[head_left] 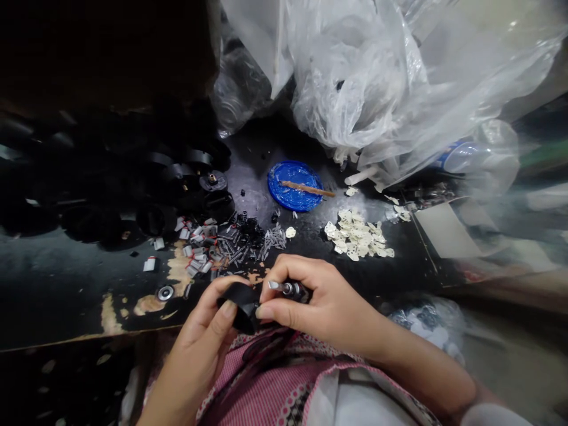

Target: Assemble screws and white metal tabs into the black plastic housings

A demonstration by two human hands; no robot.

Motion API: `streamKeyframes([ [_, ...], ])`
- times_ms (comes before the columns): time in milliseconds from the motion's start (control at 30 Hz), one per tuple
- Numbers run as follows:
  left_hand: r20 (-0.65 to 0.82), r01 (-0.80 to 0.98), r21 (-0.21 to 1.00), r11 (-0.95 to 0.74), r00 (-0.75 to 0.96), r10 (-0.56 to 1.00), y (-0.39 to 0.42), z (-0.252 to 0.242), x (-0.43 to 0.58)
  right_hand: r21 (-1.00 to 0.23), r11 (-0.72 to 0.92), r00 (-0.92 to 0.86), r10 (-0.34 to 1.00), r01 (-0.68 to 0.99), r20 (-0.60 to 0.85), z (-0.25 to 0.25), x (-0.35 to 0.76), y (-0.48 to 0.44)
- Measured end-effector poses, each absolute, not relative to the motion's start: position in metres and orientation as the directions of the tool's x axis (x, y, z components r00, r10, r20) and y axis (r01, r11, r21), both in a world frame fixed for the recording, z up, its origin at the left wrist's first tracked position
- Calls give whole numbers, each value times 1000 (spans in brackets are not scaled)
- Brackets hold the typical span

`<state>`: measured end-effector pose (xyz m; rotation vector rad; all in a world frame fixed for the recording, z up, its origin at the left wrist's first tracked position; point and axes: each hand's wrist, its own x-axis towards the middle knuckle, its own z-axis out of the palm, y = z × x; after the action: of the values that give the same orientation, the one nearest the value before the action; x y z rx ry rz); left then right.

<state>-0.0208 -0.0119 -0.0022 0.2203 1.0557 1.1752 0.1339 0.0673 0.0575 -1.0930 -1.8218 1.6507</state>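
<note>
Black cup-like part (245,300) at the bench's (71,284) near edge, gripped by the left hand (205,334). Right hand (326,303) clasps a screwdriver (290,289) in curled fingers, thumb tip by the part's rim. Beyond: blue lid (288,200), brown stick (306,189) across it; pale flat pieces (360,235) heaped rightward.

Right hand (326,296) hides the rear of the screwdriver (290,289); plastic bags (350,89) overrun the top; leftmost black parts (84,223) blur

The black part (242,297) looks smooth plastic, the screwdriver tip (275,286) shiny metal.
</note>
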Motion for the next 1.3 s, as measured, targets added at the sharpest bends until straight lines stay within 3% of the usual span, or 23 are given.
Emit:
streamKeyframes([
  [200,-551,-612,660,436,-1,834,-12,-4,-21,-959,-69,-594,772,274,-225,55,134,64],
  [267,-559,-621,651,436,-3,829,-11,-4,-21,-933,159,-573,817,324,-60,51,135,62],
  [367,-561,-652,635,415,-18,828,-9,-3,-19,-763,523,-596,769,380,230,47,134,58],
  [500,-559,-662,639,391,-51,828,-9,-2,-18,-600,689,-686,664,407,297,48,134,58],
  [600,-563,-661,639,393,-53,825,-10,-5,-20,-648,636,-705,677,418,210,55,134,61],
  [667,-554,-670,647,364,-85,828,-10,-9,-24,-709,537,-712,699,457,70,60,135,64],
  [800,-522,-667,683,296,-163,838,-11,-18,-35,-713,427,-716,682,555,-149,67,137,66],
  [1000,-515,-650,705,284,-194,835,-12,-13,-39,-805,439,-733,680,399,8,70,136,69],
  [1300,-611,-578,716,391,-249,752,-16,-5,-33,-806,399,-755,649,438,-89,66,139,69],
])
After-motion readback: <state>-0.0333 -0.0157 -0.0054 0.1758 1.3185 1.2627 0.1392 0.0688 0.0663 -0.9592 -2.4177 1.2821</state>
